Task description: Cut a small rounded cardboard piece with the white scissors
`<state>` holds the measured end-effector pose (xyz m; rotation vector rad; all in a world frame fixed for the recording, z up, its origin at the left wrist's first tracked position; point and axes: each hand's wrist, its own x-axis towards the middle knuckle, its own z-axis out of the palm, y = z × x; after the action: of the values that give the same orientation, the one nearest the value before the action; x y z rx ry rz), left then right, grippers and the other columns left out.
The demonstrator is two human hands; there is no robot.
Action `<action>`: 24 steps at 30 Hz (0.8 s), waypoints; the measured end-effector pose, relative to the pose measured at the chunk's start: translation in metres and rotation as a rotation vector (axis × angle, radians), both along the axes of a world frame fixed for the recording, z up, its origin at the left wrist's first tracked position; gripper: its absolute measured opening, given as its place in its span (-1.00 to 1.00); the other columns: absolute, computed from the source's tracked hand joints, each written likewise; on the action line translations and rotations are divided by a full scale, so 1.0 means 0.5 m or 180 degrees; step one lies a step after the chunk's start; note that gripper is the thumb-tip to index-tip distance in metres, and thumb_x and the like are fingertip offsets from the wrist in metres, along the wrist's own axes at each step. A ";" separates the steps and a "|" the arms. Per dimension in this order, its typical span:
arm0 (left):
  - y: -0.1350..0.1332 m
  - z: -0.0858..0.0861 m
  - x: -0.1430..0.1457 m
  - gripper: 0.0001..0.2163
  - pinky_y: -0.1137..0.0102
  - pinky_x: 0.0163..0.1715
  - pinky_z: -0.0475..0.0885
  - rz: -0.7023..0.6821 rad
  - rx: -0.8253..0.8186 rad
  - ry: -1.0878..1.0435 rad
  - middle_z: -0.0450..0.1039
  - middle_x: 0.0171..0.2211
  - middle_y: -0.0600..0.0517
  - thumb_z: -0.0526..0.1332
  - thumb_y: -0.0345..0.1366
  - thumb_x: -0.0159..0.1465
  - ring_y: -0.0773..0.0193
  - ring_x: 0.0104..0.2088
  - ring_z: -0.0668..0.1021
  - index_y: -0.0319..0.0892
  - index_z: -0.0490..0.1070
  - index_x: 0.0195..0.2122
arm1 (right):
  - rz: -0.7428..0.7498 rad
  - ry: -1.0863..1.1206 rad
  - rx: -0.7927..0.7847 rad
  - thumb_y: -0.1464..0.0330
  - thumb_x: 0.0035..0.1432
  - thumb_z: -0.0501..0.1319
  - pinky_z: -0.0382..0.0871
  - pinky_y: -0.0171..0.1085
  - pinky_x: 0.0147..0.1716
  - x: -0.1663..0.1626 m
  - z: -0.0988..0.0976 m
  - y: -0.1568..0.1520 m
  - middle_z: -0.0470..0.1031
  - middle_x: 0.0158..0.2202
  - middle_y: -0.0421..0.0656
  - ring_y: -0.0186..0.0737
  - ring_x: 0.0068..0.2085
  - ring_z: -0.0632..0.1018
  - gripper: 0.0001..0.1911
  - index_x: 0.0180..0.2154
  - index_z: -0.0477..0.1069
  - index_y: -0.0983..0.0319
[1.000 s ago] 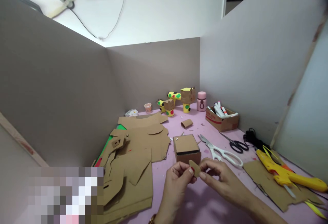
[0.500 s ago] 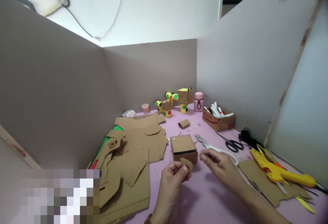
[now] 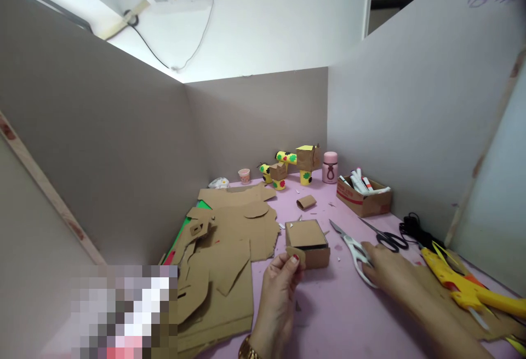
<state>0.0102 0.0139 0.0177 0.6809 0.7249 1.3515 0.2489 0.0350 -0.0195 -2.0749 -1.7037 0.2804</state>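
My left hand [image 3: 280, 285] pinches a small cut cardboard piece [image 3: 296, 255] between thumb and fingers. It is just in front of a small cardboard box [image 3: 308, 234], which rests on the pink tabletop. To the right, my right hand [image 3: 380, 265] is closed at the handles of the white-handled scissors [image 3: 356, 254]. Their blades point away towards the box's far side, and the fingertips are partly hidden. Large cut cardboard sheets [image 3: 230, 263] lie to the left of my left hand.
A yellow glue gun [image 3: 456, 285] lies on cardboard at the right, near black-handled scissors [image 3: 390, 239]. Farther back stand a box of markers [image 3: 364, 200], a pink bottle [image 3: 330, 168], decorated cardboard animals [image 3: 306, 161] and a small cup [image 3: 244, 176]. Grey partitions [image 3: 255, 109] enclose the table.
My right hand has moved from beside the box, right and down, onto the white-handled scissors, which have turned slightly. My left hand still holds the cardboard piece. The view has shifted a little.
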 end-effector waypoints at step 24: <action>-0.020 0.052 -0.018 -0.91 0.55 -0.46 0.39 0.0208 0.0475 -0.0444 0.51 -0.59 0.11 0.37 -0.41 -0.01 0.45 -0.57 0.48 -0.25 0.47 -0.53 | 0.1955 0.2009 0.0553 0.18 0.01 0.23 0.30 -0.20 -0.01 -0.179 0.035 -0.109 0.38 0.01 -0.02 0.03 0.11 0.33 -0.42 0.08 0.21 0.17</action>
<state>0.0012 0.0041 0.0435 0.6778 0.5424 1.5083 0.1595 -0.0194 -0.0019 -1.1125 -1.8037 0.8366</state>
